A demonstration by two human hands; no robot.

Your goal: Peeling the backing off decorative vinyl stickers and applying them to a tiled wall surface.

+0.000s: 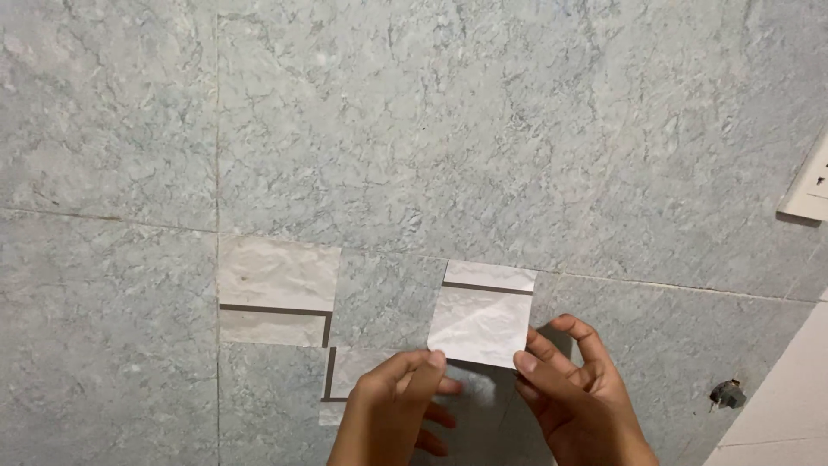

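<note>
A small square sticker patterned like pale tile with a dark grout line (483,315) is held flat against the grey-green marbled wall (414,129). My left hand (392,410) pinches its lower left corner with thumb and forefinger. My right hand (578,393) pinches its lower right corner the same way. A shiny patch, possibly backing film (470,384), shows just below the sticker between my hands.
More pale tile-pattern stickers (276,293) cover the wall to the left, with a smaller one (354,371) partly behind my left hand. A white switch plate (811,185) sits at the right edge. A small dark fitting (727,395) juts from the wall at lower right.
</note>
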